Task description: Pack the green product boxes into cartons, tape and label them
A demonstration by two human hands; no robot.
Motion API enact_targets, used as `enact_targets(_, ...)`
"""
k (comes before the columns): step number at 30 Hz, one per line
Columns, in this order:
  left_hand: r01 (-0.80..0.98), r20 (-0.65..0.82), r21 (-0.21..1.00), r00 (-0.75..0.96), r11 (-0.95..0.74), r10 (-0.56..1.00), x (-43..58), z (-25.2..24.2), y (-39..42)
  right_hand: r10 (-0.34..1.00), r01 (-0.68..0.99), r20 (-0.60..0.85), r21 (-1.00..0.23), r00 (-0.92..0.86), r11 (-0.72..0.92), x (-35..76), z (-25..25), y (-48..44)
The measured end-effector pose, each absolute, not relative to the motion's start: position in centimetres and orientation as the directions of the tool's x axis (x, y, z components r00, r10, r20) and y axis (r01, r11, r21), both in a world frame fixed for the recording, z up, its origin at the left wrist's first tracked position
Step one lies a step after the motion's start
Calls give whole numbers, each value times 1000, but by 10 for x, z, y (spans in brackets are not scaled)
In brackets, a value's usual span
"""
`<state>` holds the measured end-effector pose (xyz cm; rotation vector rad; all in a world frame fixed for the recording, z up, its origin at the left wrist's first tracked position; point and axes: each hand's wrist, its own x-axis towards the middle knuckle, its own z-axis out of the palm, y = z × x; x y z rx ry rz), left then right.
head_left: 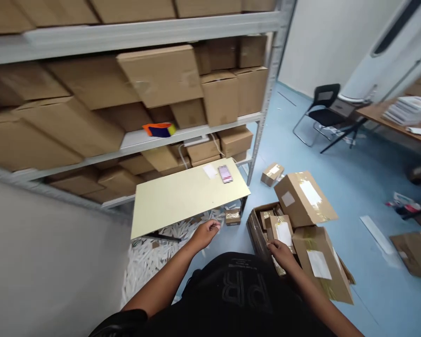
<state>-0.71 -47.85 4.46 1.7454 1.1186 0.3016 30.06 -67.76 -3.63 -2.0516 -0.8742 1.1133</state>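
Reference landmark: the pale yellow surface (185, 196). My left hand (207, 233) is just off its near edge, toward the right end, fingers curled in toward the thumb; I cannot tell whether the fingertips meet or pinch anything. My right hand (281, 252) is well to the right of the surface, over the open carton (257, 236), fingers bent; contact with the carton, and anything between the fingertips, cannot be made out.

The open carton stands on the floor (368, 187), right of the surface, and contains smaller boxes, one being a labelled box (279, 229). Two bigger taped cartons, an upper carton (300, 199) and a lower carton (319, 262), sit on its side away from the surface. A small taped carton (233, 217) is by the surface's near right leg, close to my left hand.

On the surface, right end: a white slip (209, 171) beside a blurred pink-and-white item (225, 174). White strips (143, 262) litter the floor below its near edge. Behind it: a metal rack (261, 124) loaded with brown cartons (161, 77).
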Motion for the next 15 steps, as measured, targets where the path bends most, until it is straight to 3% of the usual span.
enact_targets(7,491,-268,867,319,83,909,-147,28,-504,874,414,-401,-772,273,-483,237,-22,-589)
enact_targets(15,426,-258,878,40,218,965,-311,26,-533,933,468,-360,-822,14,-324,65,-15,-503)
